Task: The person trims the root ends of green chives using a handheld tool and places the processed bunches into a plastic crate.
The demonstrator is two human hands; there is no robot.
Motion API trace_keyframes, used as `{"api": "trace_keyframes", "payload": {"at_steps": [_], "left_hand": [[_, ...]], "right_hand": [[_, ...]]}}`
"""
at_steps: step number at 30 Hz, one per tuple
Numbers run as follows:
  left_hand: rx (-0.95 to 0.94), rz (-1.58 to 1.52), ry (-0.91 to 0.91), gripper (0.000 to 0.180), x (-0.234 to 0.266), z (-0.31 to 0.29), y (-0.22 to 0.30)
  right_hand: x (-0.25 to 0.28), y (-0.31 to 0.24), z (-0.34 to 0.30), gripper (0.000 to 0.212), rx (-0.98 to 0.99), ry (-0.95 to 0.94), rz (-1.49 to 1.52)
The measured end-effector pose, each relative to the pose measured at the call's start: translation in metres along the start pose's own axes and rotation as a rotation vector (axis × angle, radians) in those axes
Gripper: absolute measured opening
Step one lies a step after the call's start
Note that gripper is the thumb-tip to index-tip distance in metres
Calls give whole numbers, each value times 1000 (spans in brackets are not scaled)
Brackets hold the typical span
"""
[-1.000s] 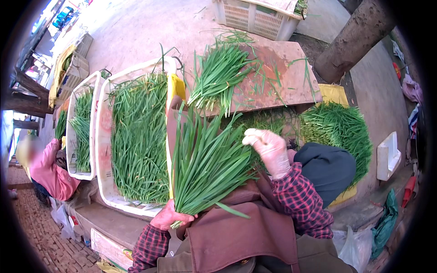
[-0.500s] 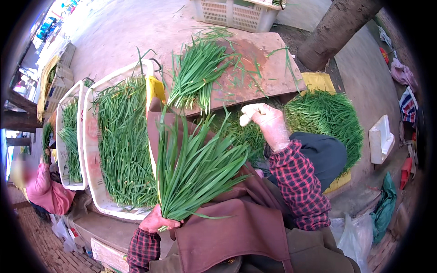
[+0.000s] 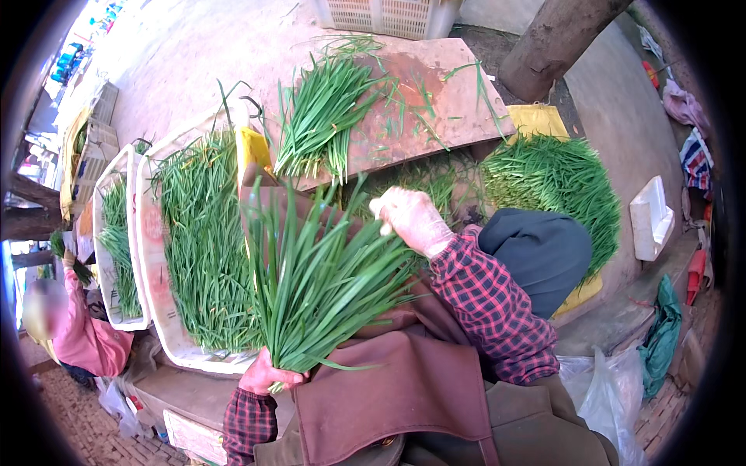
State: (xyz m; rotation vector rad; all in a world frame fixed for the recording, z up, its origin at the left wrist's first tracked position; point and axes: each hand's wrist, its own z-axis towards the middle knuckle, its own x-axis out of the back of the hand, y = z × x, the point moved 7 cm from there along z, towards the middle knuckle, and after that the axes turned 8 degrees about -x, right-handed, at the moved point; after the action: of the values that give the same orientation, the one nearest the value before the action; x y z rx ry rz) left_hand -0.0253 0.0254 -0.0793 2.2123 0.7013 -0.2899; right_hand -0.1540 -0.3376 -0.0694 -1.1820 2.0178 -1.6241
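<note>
My left hand (image 3: 268, 374) is closed round the stem ends of a bunch of garlic chives (image 3: 318, 287), whose long green leaves fan up and to the right over my lap. My right hand (image 3: 409, 220), with white coverings on its fingertips, is curled just above the leaf tips at the bunch's upper right. Whether a leaf is caught in its fingers I cannot make out. A brown apron (image 3: 404, 380) lies under the bunch. Beyond it, a loose pile of cut chives (image 3: 322, 116) rests on a low board (image 3: 458, 101).
To my left stands a long white crate (image 3: 151, 256) full of chives, with a narrower one (image 3: 105, 287) beside it. A heaped mass of chives (image 3: 556, 194) lies on yellow sacking at the right. A tree trunk (image 3: 548, 50) rises far right. A person in pink (image 3: 85, 334) sits far left.
My right hand has moved left and slightly down, closer to the leaf tips. The left hand keeps its grip on the bunch. The view has shifted a little.
</note>
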Motion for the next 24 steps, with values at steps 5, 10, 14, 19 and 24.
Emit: {"api": "trace_keyframes", "payload": {"at_steps": [5,10,14,19,24], "left_hand": [[-74,-204,0,43,-1,2,-10],[-50,-424,-87,38,-9,7,-9],[-72,-507,-70,37,-7,9,-7],[-101,-462,-18,37,-4,12,-5],[-111,-412,1,42,-14,23,10]], "right_hand": [[33,9,10,16,-5,350,131],[53,4,1,12,133,405,132],[63,-8,-9,14,117,396,123],[51,-57,-38,11,304,424,0],[-17,-117,-71,18,1010,266,-453]]}}
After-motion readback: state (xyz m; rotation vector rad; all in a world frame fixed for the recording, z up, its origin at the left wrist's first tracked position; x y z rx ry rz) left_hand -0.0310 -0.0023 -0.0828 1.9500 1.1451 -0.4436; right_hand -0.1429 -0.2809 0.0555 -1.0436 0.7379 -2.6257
